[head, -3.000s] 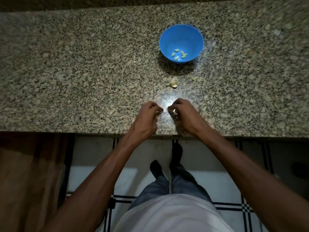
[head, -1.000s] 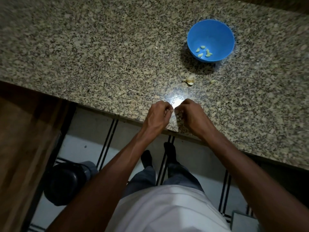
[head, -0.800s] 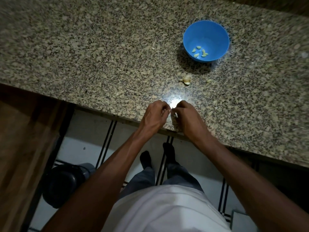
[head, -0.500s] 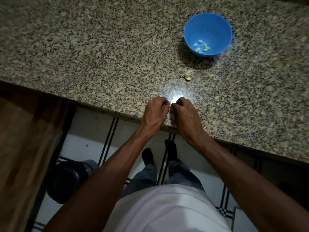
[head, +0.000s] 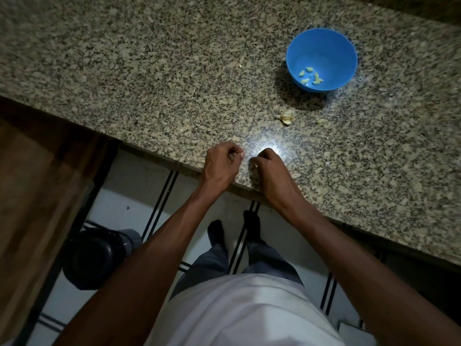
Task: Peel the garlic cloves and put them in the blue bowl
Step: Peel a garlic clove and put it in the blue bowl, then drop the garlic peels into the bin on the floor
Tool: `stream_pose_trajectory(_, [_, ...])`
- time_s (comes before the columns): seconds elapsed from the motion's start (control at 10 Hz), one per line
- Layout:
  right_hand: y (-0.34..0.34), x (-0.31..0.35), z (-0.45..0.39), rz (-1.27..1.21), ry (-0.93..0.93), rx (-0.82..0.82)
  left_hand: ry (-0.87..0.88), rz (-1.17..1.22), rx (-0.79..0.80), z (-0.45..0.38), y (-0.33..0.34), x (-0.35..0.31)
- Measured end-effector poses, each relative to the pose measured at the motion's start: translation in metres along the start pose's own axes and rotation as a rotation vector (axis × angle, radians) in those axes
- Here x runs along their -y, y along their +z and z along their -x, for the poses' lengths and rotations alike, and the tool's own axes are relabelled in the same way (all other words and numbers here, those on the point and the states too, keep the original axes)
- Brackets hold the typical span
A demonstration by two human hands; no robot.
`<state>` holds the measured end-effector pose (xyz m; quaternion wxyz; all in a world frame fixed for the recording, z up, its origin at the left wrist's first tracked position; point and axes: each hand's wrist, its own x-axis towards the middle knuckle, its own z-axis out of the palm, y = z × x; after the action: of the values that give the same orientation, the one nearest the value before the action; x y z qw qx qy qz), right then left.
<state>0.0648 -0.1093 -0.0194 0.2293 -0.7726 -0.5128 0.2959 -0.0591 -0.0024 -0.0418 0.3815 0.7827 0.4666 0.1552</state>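
The blue bowl [head: 321,43] stands on the granite counter [head: 149,71] at the far right, with several peeled cloves [head: 310,77] inside. A part of a garlic bulb [head: 285,117] lies in front of the bowl, a small pale scrap [head: 320,121] to its right. Over the counter's front edge, my right hand [head: 269,171] pinches a small garlic clove [head: 255,166] in curled fingers. My left hand [head: 220,164] is a short gap to its left, fingers curled, with a pale bit of garlic skin [head: 242,153] at its fingertips.
The counter edge runs diagonally under my wrists. Below it is a white tiled floor with dark lines, my feet, a dark round bin [head: 94,258] at lower left and a wooden cabinet side [head: 37,183] on the left.
My hands, pressed together half a second ago, have drawn slightly apart, the left moving left. The view has shifted, so the bowl sits further to the right.
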Motion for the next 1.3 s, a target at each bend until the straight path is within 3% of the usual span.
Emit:
stream_pose_trajectory(0.1, [0.008, 0.002, 0.005, 0.234, -0.138, -0.056, -0.007, -0.001, 0.007, 0.001, -0.001, 0.000])
stream_pose_trajectory(0.3, [0.010, 0.008, 0.007, 0.204, -0.125, -0.078, 0.012, 0.003, 0.013, 0.000, -0.002, 0.002])
stream_pose_trajectory(0.5, [0.025, 0.000, 0.011, 0.334, -0.147, -0.098, 0.004, 0.003, 0.009, 0.001, -0.002, 0.003])
stream_pose_trajectory(0.6, [0.019, 0.003, 0.001, 0.287, -0.100, -0.160, -0.035, 0.032, -0.005, 0.003, -0.008, 0.006])
stream_pose_trajectory(0.7, [0.002, 0.018, -0.027, -0.222, 0.188, -0.278, -0.132, 0.150, -0.059, 0.007, -0.026, 0.015])
stream_pose_trajectory(0.8, [0.006, 0.047, -0.057, -0.669, 0.265, -0.081, -0.295, 0.408, -0.169, 0.013, -0.052, 0.030])
stream_pose_trajectory(0.9, [0.040, 0.100, -0.077, -0.870, 0.215, 0.150, -0.486, 0.657, -0.380, 0.029, -0.087, 0.056])
stream_pose_trajectory(1.1, [0.148, 0.210, -0.068, -0.840, 0.196, 0.444, -0.681, 0.917, -0.714, 0.114, -0.169, 0.146])
stream_pose_trajectory(1.3, [0.277, 0.292, -0.025, -0.800, 0.218, 0.665, -0.809, 0.937, -0.906, 0.228, -0.232, 0.247])
